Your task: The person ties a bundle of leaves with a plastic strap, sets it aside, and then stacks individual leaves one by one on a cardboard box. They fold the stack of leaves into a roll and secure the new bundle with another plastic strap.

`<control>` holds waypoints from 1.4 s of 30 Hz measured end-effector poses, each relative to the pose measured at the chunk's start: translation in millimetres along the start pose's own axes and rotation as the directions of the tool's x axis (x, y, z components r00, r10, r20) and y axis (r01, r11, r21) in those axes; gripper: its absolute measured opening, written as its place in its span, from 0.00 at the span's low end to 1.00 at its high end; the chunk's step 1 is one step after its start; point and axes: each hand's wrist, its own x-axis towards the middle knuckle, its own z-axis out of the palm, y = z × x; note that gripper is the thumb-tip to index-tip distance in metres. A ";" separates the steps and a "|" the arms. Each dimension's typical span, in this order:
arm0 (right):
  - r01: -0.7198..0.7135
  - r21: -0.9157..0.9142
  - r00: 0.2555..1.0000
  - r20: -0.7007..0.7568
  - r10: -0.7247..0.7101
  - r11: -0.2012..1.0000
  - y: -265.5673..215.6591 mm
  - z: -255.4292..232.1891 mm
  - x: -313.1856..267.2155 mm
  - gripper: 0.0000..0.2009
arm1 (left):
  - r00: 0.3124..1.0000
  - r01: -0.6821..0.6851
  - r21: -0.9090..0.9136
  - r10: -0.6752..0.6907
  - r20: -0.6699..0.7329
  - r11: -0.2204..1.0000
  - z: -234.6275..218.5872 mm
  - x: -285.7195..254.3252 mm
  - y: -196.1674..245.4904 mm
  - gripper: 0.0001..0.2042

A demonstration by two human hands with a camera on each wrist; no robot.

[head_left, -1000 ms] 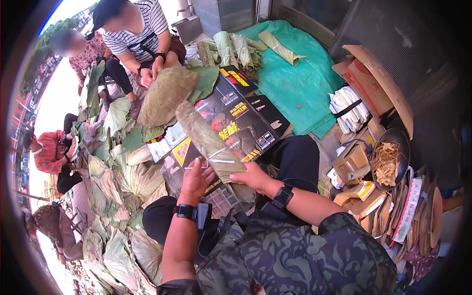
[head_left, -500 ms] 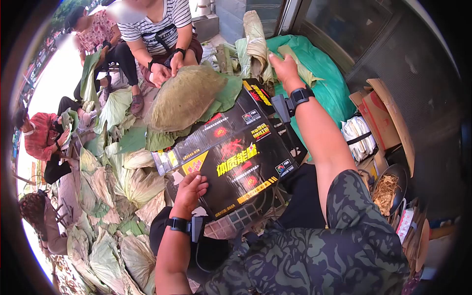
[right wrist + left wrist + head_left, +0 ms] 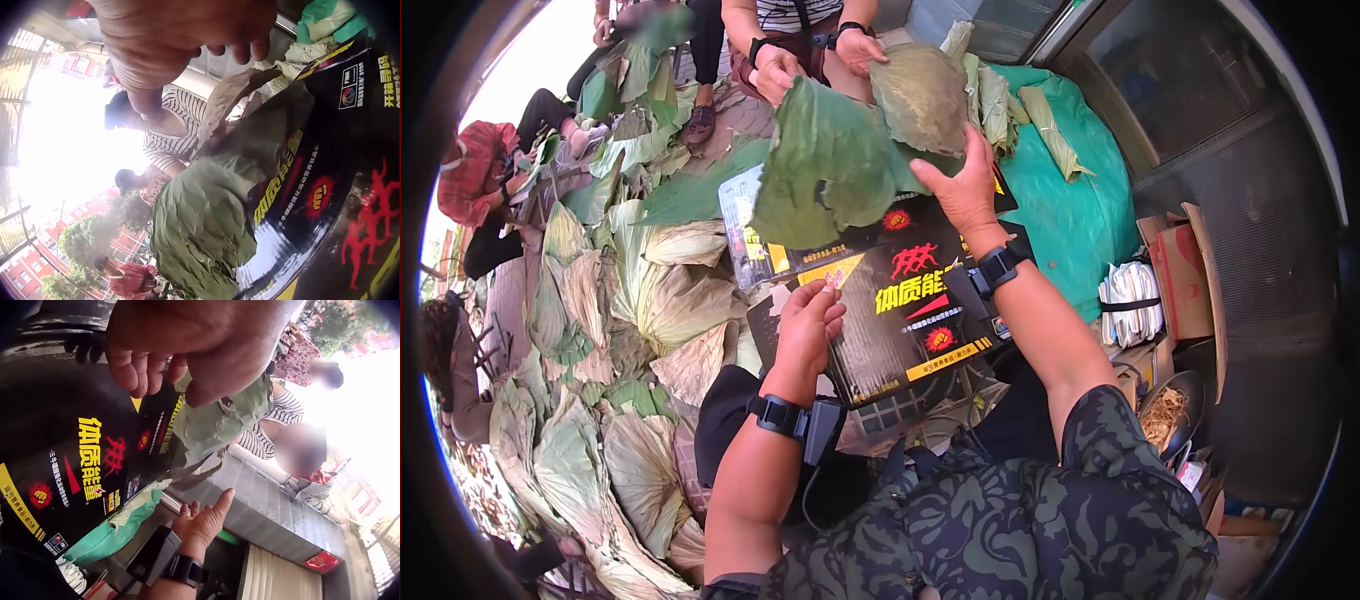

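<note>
Sagging leaf: looking light, limp, tearable; likely needing holding by its rim.
Right hand: spreading, holding nothing.
Left hand: hanging loose, empty.

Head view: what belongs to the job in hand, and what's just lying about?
Probably the job:
broad green leaf near the right hand
domed brownish leaf
flat black cardboard with yellow lettering

Apparently lying about:
round black pan of brown shreds
white bundle, black strap

striped shirt: cut off by head view's top edge | black cardboard: partly hidden behind green leaf
</note>
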 end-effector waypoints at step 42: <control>0.238 -0.332 0.651 0.752 0.104 0.913 0.3 -55.2 -182.4 0.22 | 0.958 -0.136 0.608 0.261 -0.121 0.782 -18.3 23.5 -44.9 0.23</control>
